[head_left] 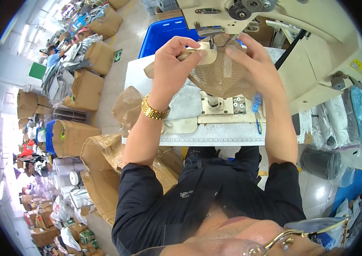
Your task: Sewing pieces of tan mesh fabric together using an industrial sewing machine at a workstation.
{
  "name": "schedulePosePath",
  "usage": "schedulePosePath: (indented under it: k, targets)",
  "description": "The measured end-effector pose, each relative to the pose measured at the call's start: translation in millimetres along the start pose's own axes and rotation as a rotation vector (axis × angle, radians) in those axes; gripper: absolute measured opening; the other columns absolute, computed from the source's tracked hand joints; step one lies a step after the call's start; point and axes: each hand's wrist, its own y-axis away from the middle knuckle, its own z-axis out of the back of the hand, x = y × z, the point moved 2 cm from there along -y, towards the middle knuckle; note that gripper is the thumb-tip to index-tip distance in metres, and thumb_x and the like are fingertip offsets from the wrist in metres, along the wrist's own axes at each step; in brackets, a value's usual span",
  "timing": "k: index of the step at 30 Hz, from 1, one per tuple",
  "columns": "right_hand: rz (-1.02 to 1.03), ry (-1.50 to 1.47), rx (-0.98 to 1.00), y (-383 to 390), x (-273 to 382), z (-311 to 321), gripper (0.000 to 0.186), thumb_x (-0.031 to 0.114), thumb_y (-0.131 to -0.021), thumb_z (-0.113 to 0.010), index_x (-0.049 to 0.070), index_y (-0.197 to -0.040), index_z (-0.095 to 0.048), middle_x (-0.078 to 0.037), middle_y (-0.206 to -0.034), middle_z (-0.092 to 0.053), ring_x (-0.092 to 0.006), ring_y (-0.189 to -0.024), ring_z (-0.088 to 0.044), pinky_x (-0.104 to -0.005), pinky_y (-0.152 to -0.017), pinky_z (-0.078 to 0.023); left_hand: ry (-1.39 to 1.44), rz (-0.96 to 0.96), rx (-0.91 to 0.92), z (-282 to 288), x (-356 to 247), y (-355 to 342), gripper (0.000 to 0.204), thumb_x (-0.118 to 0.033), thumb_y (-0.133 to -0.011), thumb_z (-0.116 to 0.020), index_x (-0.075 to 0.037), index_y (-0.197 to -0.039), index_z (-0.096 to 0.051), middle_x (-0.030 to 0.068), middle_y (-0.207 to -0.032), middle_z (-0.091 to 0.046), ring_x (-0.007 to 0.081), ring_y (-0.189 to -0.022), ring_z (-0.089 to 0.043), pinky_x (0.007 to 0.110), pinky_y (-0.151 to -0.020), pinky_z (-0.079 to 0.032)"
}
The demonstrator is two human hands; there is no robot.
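Note:
Under the needle of a cream sewing machine lies a brown mesh fabric piece with a smooth cream patch at its left side. My left hand, with a gold watch on the wrist, is closed on the folded edge of this piece, left of the presser foot. My right hand grips the mesh on the other side, thumb over it and fingers reaching behind; it is slightly blurred. The mesh hangs toward me above the machine's post, hiding part of it.
Pale fabric pieces and tan pieces lie on the left of the white table. Small bobbins and a blue-handled tool sit at the right. A blue bin stands behind, and an open carton at my left.

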Motion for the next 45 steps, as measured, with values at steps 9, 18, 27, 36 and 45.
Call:
schedulePosePath:
  k: [9, 18, 27, 36, 45]
  targets:
    - [0.122, 0.134, -0.071, 7.7, -18.6, 2.6, 0.049, 0.009, -0.084, -0.069, -0.001, -0.129, -0.053, -0.009, -0.098, -0.067, -0.0098, -0.082, -0.062, -0.0247, -0.070, -0.050, -0.084, -0.094, -0.021, -6.7, -11.0, 1.5, 0.013, -0.007, -0.086, -0.069, -0.001, -0.096, -0.072, 0.0045, -0.088, -0.073, 0.0053, -0.073, -0.061, 0.022, -0.067, -0.049]
    - [0.182, 0.109, -0.111, -1.7, -32.9, 3.0, 0.040, 0.002, -0.083, -0.064, -0.001, -0.122, -0.058, -0.007, -0.103, -0.068, -0.0115, -0.096, -0.061, -0.0255, -0.085, -0.048, -0.176, -0.152, 0.001, -6.9, -4.0, -0.3, 0.017, -0.011, -0.089, -0.066, -0.003, -0.101, -0.073, 0.0091, -0.089, -0.074, 0.0097, -0.076, -0.066, 0.024, -0.069, -0.051]
    - [0.164, 0.073, -0.079, -3.8, -20.8, 0.2, 0.021, 0.017, -0.088, -0.071, -0.001, -0.098, -0.072, -0.002, -0.092, -0.069, -0.0063, -0.083, -0.059, -0.0218, -0.075, -0.046, -0.184, -0.146, -0.003, -6.4, -6.2, 1.8, 0.017, -0.015, -0.087, -0.069, -0.005, -0.100, -0.074, 0.0084, -0.086, -0.074, 0.0097, -0.073, -0.065, 0.024, -0.067, -0.050]
    - [0.168, 0.165, -0.121, -1.3, -23.9, 0.5, 0.015, 0.011, -0.087, -0.070, -0.002, -0.095, -0.072, 0.000, -0.084, -0.067, -0.0055, -0.078, -0.058, -0.0208, -0.069, -0.045, -0.151, -0.147, -0.016, -7.5, -2.9, 2.2, 0.017, -0.015, -0.087, -0.070, -0.005, -0.099, -0.075, 0.0082, -0.086, -0.074, 0.0091, -0.075, -0.066, 0.024, -0.068, -0.051]
    - [0.136, 0.072, -0.076, 2.7, -25.1, 1.7, 0.015, 0.004, -0.086, -0.067, -0.004, -0.099, -0.070, -0.001, -0.089, -0.067, -0.0068, -0.081, -0.059, -0.0217, -0.073, -0.047, -0.206, -0.105, 0.036, -5.5, -7.2, 0.8, 0.020, -0.015, -0.088, -0.069, -0.003, -0.103, -0.074, 0.0087, -0.094, -0.074, 0.0088, -0.083, -0.067, 0.024, -0.075, -0.052]
